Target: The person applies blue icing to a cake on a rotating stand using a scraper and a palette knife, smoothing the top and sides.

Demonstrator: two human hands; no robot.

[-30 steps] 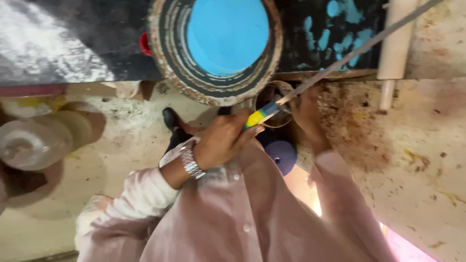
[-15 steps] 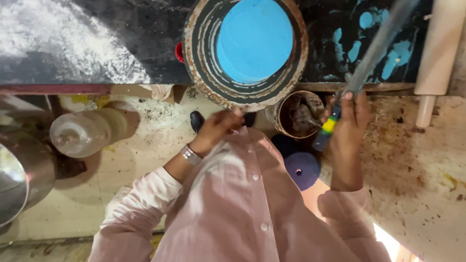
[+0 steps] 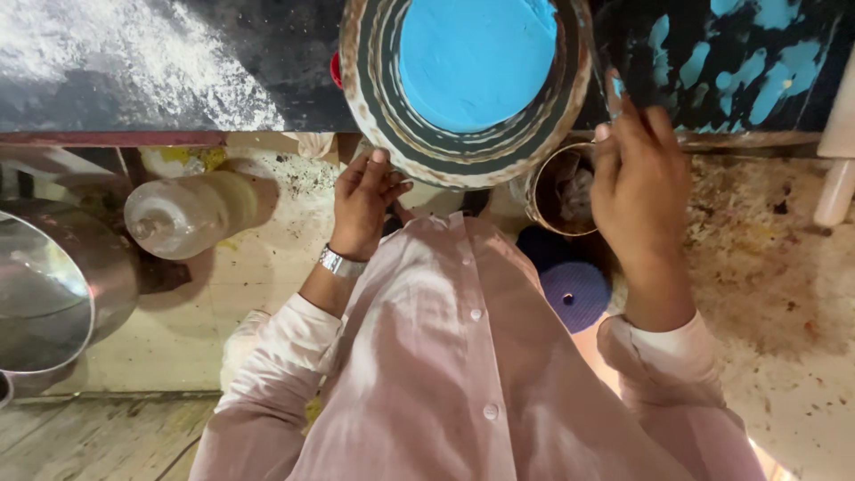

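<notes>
The round disc with a bright blue centre and dark, paint-streaked concentric rings [image 3: 468, 80] lies at the near edge of the dark, blue-spattered worktop [image 3: 178, 71], overhanging that edge toward the person. It sits straight ahead of the person's chest, between the two hands, so neither arm has to cross over to reach it. Being round, it has no long axis.

The left hand [image 3: 365, 200] is just below the disc's lower left rim. Its fingers are curled and point up toward the rim, with the thumb tip at or just under the edge. Whether it actually grips the rim or only touches it cannot be told. A silver metal wristwatch [image 3: 341, 263] sits on that wrist.

The right hand [image 3: 637, 183] is raised beside the disc's right rim, near the front edge of the worktop. Its fingers are bunched together as if pinching something slim, and a small patch of blue shows at the fingertips. What it holds, if anything, is hidden by the hand.

Just below and between disc and right hand stands a small round brown pot [image 3: 561, 191], its inside dark and unclear. Under it a blue-purple round lid [image 3: 574, 294] lies on the stained floor. Off to the left, a clear plastic bottle [image 3: 191, 214] lies on its side, with a shiny steel bowl [image 3: 44, 294] beyond it at the picture's left edge.
</notes>
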